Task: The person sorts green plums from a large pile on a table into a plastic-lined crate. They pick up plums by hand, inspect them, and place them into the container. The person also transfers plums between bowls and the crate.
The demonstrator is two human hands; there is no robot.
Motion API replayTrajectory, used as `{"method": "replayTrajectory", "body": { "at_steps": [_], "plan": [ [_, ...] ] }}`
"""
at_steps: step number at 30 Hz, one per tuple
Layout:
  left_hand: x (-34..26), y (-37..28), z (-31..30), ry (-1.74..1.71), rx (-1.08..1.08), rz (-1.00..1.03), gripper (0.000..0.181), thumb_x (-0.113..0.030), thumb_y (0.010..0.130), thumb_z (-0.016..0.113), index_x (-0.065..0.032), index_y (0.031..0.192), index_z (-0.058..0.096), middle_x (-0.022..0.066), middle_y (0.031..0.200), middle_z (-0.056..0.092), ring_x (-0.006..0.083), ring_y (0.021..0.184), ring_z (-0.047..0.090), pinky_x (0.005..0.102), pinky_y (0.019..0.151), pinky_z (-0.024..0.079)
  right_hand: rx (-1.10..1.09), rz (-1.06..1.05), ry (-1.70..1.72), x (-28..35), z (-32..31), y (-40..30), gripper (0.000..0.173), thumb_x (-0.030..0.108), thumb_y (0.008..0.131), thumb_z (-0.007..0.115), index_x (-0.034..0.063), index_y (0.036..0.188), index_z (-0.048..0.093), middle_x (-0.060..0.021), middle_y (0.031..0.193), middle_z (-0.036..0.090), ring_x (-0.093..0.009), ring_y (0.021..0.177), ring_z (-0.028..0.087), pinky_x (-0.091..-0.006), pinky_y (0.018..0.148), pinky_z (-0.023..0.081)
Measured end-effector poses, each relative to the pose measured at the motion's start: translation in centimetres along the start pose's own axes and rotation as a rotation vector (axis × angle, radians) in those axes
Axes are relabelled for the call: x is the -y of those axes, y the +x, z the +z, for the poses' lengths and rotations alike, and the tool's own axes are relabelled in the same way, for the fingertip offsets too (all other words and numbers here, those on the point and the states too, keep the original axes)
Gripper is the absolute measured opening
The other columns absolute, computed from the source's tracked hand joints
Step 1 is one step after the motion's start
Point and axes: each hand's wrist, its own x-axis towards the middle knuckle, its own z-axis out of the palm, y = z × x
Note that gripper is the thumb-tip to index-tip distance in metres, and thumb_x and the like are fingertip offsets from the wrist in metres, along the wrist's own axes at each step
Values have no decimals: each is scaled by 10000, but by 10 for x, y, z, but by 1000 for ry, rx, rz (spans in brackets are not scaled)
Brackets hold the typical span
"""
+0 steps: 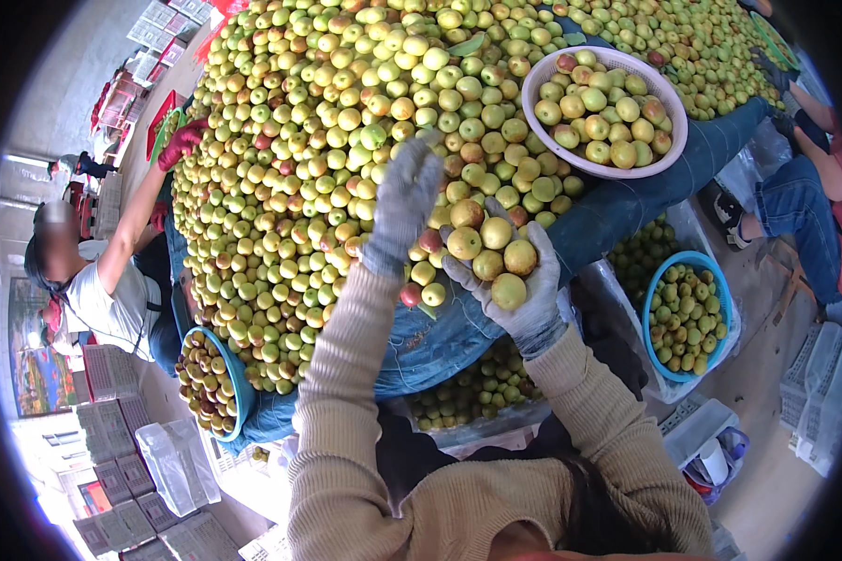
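Observation:
A wide heap of green and reddish-brown jujubes (302, 189) covers the blue sheet (421, 354) before me. My right hand (526, 298), in a grey glove, is turned palm up near the heap's front edge. Several jujubes (488, 264) rest in its palm and curled fingers. Over the fruit to the left is my left hand (407, 196), also gloved, its fingers pointing away from me. Its palm side is hidden, so whether it grips a fruit does not show. Beyond my right hand, a pale pink plastic basket (533, 116) full of jujubes sits on the heap.
A blue basket (242, 400) of browner jujubes stands at the left edge. At right, another blue basket (650, 315) of fruit rests on a lined crate (733, 336). Co-workers flank the heap, one gloved arm (137, 228) reaching in from the left. Stacked crates (112, 435) stand lower left.

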Motion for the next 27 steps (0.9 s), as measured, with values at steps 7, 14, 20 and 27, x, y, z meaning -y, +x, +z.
{"method": "replayTrajectory", "body": {
  "at_steps": [7, 14, 20, 27],
  "plan": [
    [45, 112, -11, 1060, 96, -162, 523, -365, 738, 704, -257, 1231, 564, 223, 1240, 478, 418, 1030, 555, 478, 880, 485, -84, -110, 37, 13, 17, 2, 510, 484, 943, 396, 117, 1292, 444, -133, 1293, 482, -344, 1166, 511, -561, 992, 409],
    [38, 111, -12, 1120, 118, -271, 517, -326, 728, 748, -156, 1186, 578, 169, 1252, 512, 387, 1089, 528, 435, 913, 483, -1, -357, -189, 82, 44, 29, 560, 488, 934, 415, 45, 1277, 438, -158, 1271, 507, -384, 1176, 511, -565, 1006, 425],
    [44, 96, -26, 819, -146, -97, 517, -321, 672, 805, -60, 1062, 589, 169, 1108, 562, 327, 1055, 533, 432, 948, 411, -111, -443, 31, 134, 63, 89, 570, 483, 889, 494, 91, 1288, 383, -165, 1271, 424, -380, 1150, 481, -558, 959, 466],
    [26, 89, 5, 365, -185, 118, 455, -277, 725, 786, -11, 1036, 588, 171, 997, 606, 290, 913, 602, 382, 830, 496, -143, -618, 203, 133, 70, 97, 644, 478, 842, 577, 115, 1322, 348, -149, 1303, 349, -344, 1180, 415, -516, 1001, 419]
  ]
}}
